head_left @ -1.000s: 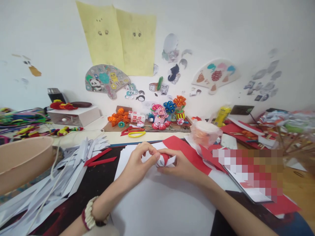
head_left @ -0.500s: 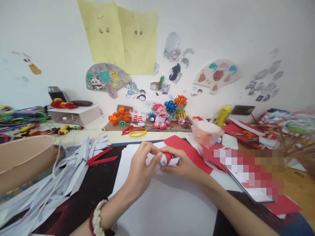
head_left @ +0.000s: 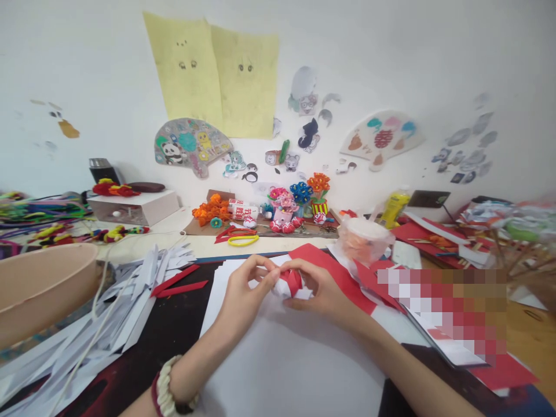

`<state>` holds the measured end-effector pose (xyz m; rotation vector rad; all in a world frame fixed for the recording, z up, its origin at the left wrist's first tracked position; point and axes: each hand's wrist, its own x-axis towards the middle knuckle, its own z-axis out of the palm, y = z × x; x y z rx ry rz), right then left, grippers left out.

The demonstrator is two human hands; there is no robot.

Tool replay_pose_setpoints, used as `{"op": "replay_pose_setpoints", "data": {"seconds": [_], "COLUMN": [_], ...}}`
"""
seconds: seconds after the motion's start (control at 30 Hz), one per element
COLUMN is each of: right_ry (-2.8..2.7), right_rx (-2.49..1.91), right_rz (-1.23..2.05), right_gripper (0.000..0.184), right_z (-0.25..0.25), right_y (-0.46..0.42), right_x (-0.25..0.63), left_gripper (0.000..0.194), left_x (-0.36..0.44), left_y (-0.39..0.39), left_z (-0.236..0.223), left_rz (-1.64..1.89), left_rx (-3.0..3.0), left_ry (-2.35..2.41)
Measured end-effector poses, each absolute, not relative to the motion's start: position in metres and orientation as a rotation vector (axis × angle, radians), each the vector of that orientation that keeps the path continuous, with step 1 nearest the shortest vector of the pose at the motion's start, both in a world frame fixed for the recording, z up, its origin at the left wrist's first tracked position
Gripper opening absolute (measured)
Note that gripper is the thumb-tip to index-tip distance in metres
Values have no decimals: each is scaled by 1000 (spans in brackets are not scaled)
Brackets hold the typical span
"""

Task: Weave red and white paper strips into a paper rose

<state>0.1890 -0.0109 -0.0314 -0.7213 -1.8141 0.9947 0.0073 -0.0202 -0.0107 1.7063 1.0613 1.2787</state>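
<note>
We pinch a small red-and-white paper ball (head_left: 290, 284) between both hands, left hand (head_left: 243, 292) and right hand (head_left: 324, 289), fingers closed on it from either side. It sits just above the white sheet (head_left: 286, 359) at the table's near middle, white strips (head_left: 108, 313) lying left.

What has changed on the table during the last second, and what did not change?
Very little. Both hands, left hand and right hand, keep pinching the small red and white paper piece, only turning it slightly between the fingers. The white sheet, the paper strips and the bowl stayed put.
</note>
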Motion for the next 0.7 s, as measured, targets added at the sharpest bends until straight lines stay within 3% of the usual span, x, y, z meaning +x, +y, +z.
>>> {"op": "replay_pose_setpoints", "data": {"seconds": [0.23, 0.43, 0.57, 0.7], "right_ry": [-1861, -1883, -1927, -1962], "right_rx": [-798, -869, -898, -926], "right_rz": [887, 713, 625, 558], "right_gripper": [56, 50, 51, 58], "right_z": [-34, -30, -32, -34], "right_y": [-8, -11, -10, -9], "right_x": [189, 188, 189, 191], "left_gripper": [12, 18, 5, 12], "left_x": [-1, 1, 6, 4], "left_y": [-23, -29, -28, -24], "left_z": [-7, -10, -16, -18], "left_rz": [1489, 1189, 1292, 1352], "left_rx": [2076, 2783, 2976, 3121], "left_ry": [1151, 967, 966, 913]}}
